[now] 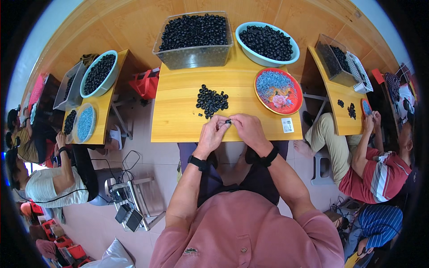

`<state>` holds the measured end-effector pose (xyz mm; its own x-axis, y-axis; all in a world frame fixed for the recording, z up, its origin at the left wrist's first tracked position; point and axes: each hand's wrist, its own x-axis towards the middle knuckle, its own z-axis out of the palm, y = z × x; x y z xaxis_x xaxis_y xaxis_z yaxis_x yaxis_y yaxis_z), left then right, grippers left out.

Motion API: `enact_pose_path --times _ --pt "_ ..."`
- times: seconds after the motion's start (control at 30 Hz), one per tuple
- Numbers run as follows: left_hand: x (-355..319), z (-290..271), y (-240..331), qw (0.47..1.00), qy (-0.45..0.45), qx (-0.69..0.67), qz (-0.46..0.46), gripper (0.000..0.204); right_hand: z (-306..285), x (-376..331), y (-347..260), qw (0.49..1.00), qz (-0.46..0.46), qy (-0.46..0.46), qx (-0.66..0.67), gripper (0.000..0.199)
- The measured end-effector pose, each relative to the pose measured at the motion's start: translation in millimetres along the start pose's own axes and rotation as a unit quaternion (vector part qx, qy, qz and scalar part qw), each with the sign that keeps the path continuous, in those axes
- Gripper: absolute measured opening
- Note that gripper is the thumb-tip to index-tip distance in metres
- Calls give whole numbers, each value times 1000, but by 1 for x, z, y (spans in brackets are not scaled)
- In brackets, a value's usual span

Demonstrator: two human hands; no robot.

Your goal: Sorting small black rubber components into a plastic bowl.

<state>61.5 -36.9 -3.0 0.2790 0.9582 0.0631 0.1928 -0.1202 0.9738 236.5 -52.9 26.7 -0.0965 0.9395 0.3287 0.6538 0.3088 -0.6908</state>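
Over the near edge of the yellow table, my left hand point(213, 133) and my right hand point(248, 128) meet fingertip to fingertip. Pinched between them is a small black ring-shaped part point(229, 121); its details are too small to make out. Just beyond my hands lies a loose pile of similar black parts point(212, 101), with a stray one beside my left fingers. To the right, a red round tray point(292, 106) with a flower pattern holds many small light-blue pieces point(273, 83).
At the table's point(178, 114) far edge stand a clear plastic bin point(192, 58) and a pale-blue basin point(263, 60), both full of black parts. A white label point(287, 125) is at the right front. Other people work at side tables point(107, 105); a metal stool point(147, 210) stands left.
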Motion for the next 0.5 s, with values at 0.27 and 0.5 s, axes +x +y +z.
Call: enact_pose_path --times 0.27,0.5 --pt "-1 1 -1 1000 6 -22 -17 15 0 9 -8 999 28 -19 -16 18" --pt "4 6 3 996 25 -46 -72 10 10 0 -11 996 -42 -39 -69 17"
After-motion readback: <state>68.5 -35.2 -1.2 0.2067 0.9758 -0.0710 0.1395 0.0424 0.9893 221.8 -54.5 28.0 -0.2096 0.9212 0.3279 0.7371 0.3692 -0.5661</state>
